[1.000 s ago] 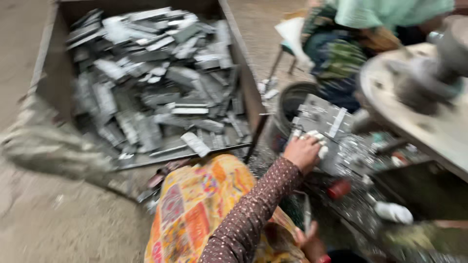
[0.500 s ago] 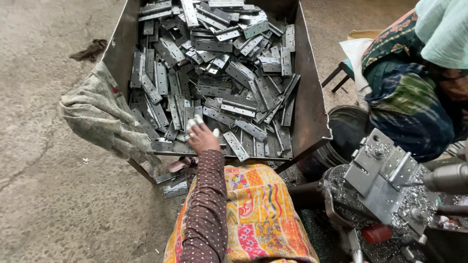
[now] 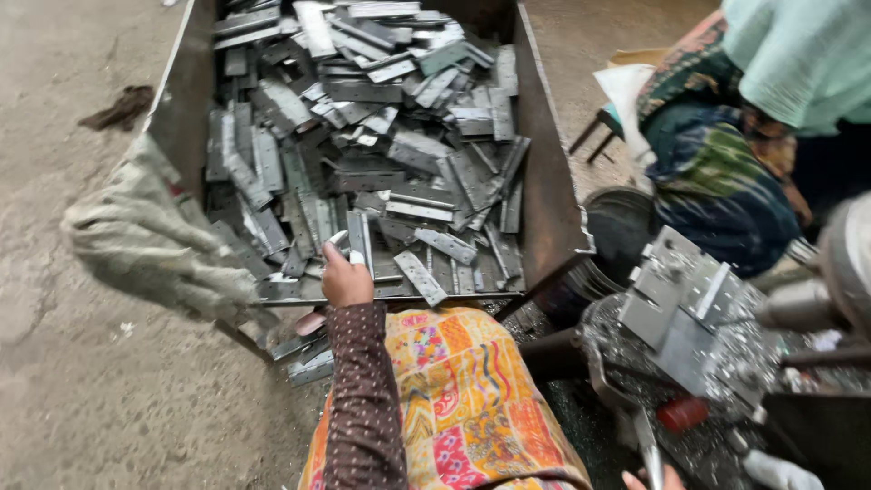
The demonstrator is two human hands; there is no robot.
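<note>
Concrete floor; one bin (image 3: 544, 181); left hand (image 3: 346, 279) clamps one plate (image 3: 359, 240); right hand's (image 3: 655, 478) grip unclear.

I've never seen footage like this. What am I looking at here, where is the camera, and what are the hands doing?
The camera sits on a person's head and looks down, so the patterned lap and sleeve are their own. Their left hand reaches into a big metal bin heaped with flat grey metal plates and grips one plate. The right hand barely shows at the bottom edge, so what it does is unclear. A sack hangs over the bin's left side. At right stands a metal machine fixture, and another person sits beyond it.
</note>
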